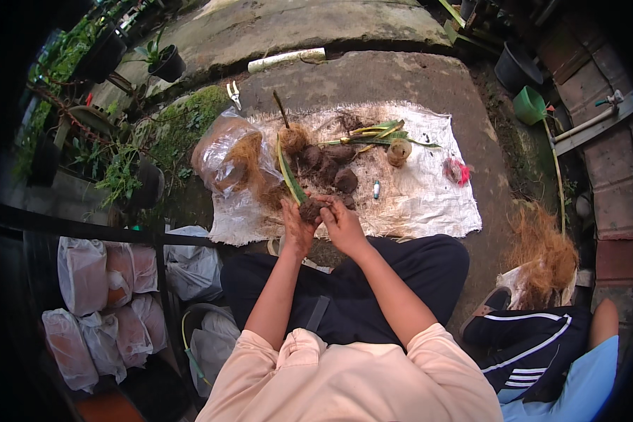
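Note:
Both my hands are closed around a dark soil ball (pixel 311 209) just above the near edge of a white woven sack. A long green-and-yellow leaf (pixel 288 172) stands up from the ball, leaning left. My left hand (pixel 297 231) cups its left side, and my right hand (pixel 342 224) presses from the right with bent fingers. Just beyond lie several dark soil lumps (pixel 328 169) and a brown fibre-wrapped ball (pixel 294 136) with a dark stem. Loose coconut fibre fills a clear plastic bag (pixel 225 151) to the left.
The white sack (pixel 422 211) also bears cut leaves (pixel 383 133), a tan roll (pixel 399 152), a small white tube (pixel 376 189) and a red bundle (pixel 457 171). Pruning shears (pixel 233 96) lie beyond. At right are more fibre (pixel 541 257) and a seated person's leg (pixel 527 344); wrapped packages (pixel 84 274) stand left.

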`<state>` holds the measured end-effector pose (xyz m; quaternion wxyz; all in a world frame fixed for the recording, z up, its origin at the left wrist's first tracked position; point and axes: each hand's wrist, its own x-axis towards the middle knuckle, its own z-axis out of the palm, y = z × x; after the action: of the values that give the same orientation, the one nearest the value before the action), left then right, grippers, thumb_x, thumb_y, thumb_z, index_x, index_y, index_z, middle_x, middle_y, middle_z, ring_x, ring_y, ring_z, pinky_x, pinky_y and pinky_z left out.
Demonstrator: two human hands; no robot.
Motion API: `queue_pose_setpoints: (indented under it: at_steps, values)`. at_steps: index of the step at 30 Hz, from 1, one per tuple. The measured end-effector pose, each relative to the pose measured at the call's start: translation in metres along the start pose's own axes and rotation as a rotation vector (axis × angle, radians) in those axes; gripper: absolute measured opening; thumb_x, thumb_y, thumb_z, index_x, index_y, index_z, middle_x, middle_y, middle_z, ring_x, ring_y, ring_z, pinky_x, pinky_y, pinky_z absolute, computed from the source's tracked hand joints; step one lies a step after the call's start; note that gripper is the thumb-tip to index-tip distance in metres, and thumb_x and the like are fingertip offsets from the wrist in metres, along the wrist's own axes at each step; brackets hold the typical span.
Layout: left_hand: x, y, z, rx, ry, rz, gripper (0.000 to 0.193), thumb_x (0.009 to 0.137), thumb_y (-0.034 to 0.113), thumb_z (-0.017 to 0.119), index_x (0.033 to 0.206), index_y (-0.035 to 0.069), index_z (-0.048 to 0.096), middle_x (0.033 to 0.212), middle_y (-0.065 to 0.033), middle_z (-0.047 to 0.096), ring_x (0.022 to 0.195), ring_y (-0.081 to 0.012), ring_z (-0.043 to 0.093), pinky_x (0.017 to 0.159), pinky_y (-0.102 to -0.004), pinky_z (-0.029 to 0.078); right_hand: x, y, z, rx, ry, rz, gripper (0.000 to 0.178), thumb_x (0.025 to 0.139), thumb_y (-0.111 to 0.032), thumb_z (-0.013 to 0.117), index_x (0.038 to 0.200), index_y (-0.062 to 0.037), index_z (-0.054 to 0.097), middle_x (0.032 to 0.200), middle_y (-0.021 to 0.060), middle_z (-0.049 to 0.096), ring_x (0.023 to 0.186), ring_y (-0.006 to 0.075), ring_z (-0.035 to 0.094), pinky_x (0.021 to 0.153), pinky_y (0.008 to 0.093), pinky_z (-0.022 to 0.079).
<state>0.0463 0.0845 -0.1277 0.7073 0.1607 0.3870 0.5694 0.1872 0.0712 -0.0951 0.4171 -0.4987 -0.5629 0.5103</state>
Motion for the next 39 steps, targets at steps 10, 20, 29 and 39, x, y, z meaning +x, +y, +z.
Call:
queue_pose_setpoints:
  at_steps: [10,20,29,39]
  values:
    - [0.004,-0.015,0.005,0.031,0.024,0.012,0.072,0.095,0.071,0.034,0.124,0.008,0.053,0.112,-0.0148,0.063,0.103,-0.0293,0.062,0.094,-0.0432,0.05,-0.004,0.011,0.012,-0.734,0.132,-0.254,0.035,0.086,-0.03,0.072,0.117,-0.0184,0.061,0.107,0.0108,0.061,0.094,0.0273,0.062,0.085,0.0399,0.045]
    - [0.004,-0.006,0.008,0.0,0.12,-0.135,0.059,0.093,0.07,0.043,0.096,0.012,0.054,0.074,-0.0038,0.062,0.063,-0.02,0.063,0.057,-0.0314,0.051,0.0,0.024,0.012,-0.705,0.217,-0.263,0.088,0.07,-0.044,0.083,0.144,-0.0268,0.039,0.148,0.0112,0.034,0.134,0.0304,0.035,0.108,0.0559,0.019]
    - [-0.007,0.0,0.008,0.044,0.12,-0.151,0.072,0.092,0.077,0.031,0.102,0.01,0.058,0.08,-0.0068,0.063,0.076,-0.0233,0.064,0.072,-0.0401,0.051,0.011,0.035,0.001,-0.03,-0.064,-0.125,0.082,0.081,-0.046,0.075,0.148,-0.016,0.036,0.147,0.0168,0.038,0.138,0.0365,0.036,0.114,0.0447,0.029]
    - [-0.027,-0.02,0.045,0.383,0.08,0.113,0.073,0.1,0.067,0.019,0.124,0.008,0.056,0.118,-0.0058,0.059,0.118,-0.0183,0.049,0.107,-0.0356,0.03,0.002,0.026,0.008,0.663,-0.001,0.142,0.079,0.097,-0.067,0.039,0.153,-0.0111,0.032,0.154,0.0063,0.035,0.14,0.0211,0.033,0.116,0.0372,0.023]
